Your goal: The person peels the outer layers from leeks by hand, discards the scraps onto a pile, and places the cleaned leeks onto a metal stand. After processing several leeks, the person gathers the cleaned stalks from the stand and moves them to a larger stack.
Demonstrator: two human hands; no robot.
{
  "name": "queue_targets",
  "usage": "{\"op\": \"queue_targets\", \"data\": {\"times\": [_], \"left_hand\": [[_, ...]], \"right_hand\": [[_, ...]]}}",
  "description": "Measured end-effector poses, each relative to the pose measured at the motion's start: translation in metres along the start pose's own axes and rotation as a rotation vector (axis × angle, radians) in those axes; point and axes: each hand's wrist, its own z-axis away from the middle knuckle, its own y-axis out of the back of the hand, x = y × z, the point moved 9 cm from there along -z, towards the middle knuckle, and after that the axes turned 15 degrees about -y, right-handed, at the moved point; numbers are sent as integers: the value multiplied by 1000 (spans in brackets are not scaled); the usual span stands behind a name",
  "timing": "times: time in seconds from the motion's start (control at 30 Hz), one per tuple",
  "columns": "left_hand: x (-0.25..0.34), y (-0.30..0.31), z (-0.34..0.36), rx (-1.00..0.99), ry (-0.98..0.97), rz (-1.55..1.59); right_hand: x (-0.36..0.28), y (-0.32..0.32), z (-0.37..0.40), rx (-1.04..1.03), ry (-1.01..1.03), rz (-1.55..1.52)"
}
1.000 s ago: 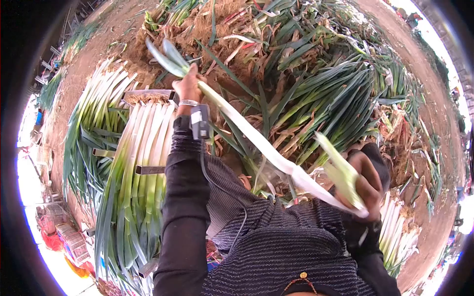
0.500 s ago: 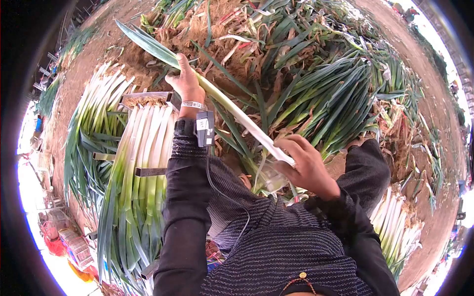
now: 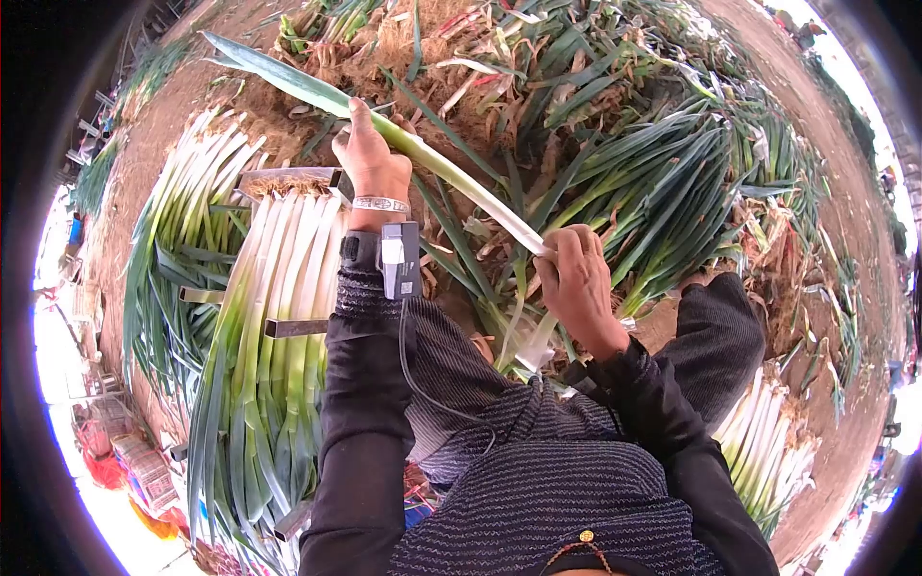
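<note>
A long leek (image 3: 461,180) slants across the middle of the head view, green leaves to the upper left and white end to the lower right. My left hand (image 3: 373,163) is wrapped round its green part, thumb along the stalk. At the white end, my right hand (image 3: 579,288) is closed with its fingers pressed on the tip, which they partly cover. Below that hand a pale strip of peeled leaf (image 3: 534,341) hangs or lies by my knees. A rack of trimmed leeks (image 3: 288,250), roots at the far end, stands beside my left forearm.
More leeks (image 3: 187,192) lie at the far left, and a pile of green-topped leeks (image 3: 653,182) spreads to the right. Leaf scraps (image 3: 576,67) cover the ground ahead. White-stemmed leeks (image 3: 759,422) lie at the lower right. The rack has metal side brackets (image 3: 296,328).
My right hand has moved up and forward to the leek's white tip, its fingers closing tighter. The white end has risen slightly, and the leafy end has shifted a little left.
</note>
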Motion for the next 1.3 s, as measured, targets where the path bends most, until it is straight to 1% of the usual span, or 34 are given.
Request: {"op": "queue_targets", "data": {"times": [0.07, 0.13, 0.17, 0.23, 0.43, 0.57, 0.63, 0.73, 0.8, 0.87, 0.9, 0.97, 1.0, 1.03, 1.07, 1.13, 1.17, 1.23, 1.27, 1.3], "left_hand": [[4, -6, 6, -27, 26, 55], [3, -3, 11, 54, 66, 77], [3, -1, 10, 52, 67, 76], [0, -5, 11, -18, 137, 85], [-1, -6, 14, -42, 176, 49], [-4, -6, 15, -28, 227, 22], [0, -5, 14, -22, 186, -47], [4, 0, 7, -15, 138, -70], [5, 0, 8, 14, 100, -38], [19, 4, 6, 60, -75, -111], [22, 5, 4, 67, -128, -102], [16, 11, -4, 58, -90, -74], [11, 13, -8, 51, -51, -45], [7, 17, -10, 90, -2, -51], [5, 18, -10, 89, -2, -50], [-5, 25, -5, 147, 94, -119], [-5, 25, -3, 145, 94, -119], [-1, 16, -1, 13, 52, -228], [0, 14, -1, 12, 53, -226], [-1, 9, -1, -38, 78, -219]], "right_hand": [[2, 1, -2, 19, -12, 17], [4, -1, -3, -28, -11, -5], [5, -1, -4, -26, -12, -5], [12, -5, -5, -60, -43, -43], [17, -14, -5, -124, -36, -87], [22, -18, -4, -110, -25, -100], [22, -15, -3, -77, -23, -49], [24, -13, -1, -44, -19, -20], [22, -12, 0, -62, 0, -10], [18, -10, 0, -79, 20, -2], [12, -8, 2, -78, 52, -26], [4, -4, 5, -75, 85, -49], [-2, 5, 7, 8, 120, -51], [-6, 14, 9, 91, 155, -51], [-6, 15, 9, 91, 154, -51], [-7, 23, 11, 133, 190, -67], [-9, 26, 11, 134, 189, -66], [-14, 34, 10, 163, 203, -58], [-15, 37, 9, 165, 204, -56], [-16, 42, 9, 190, 217, -55]]}}
